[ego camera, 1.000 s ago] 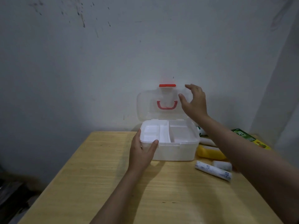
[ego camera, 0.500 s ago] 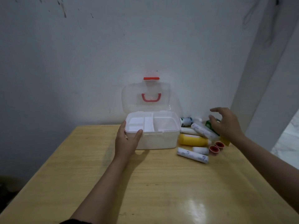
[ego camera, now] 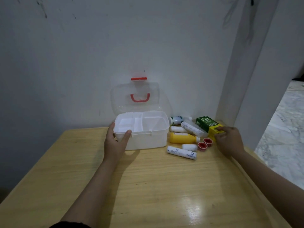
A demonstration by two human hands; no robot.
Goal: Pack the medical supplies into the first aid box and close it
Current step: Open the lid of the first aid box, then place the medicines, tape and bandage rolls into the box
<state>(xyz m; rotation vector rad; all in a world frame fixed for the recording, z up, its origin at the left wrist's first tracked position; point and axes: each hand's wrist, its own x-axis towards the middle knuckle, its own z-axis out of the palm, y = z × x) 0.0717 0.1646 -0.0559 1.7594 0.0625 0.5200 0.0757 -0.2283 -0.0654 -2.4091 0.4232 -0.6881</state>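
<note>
Wooden table (ego camera: 148,186): left hand (ego camera: 115,142) gripping open first aid box (ego camera: 148,139) (lid up), right hand (ego camera: 228,140) fingers on green-yellow carton (ego camera: 209,125).

Left hand (ego camera: 116,142) clamped, thumb up; right hand (ego camera: 228,140) fingers curled, palm down
</note>
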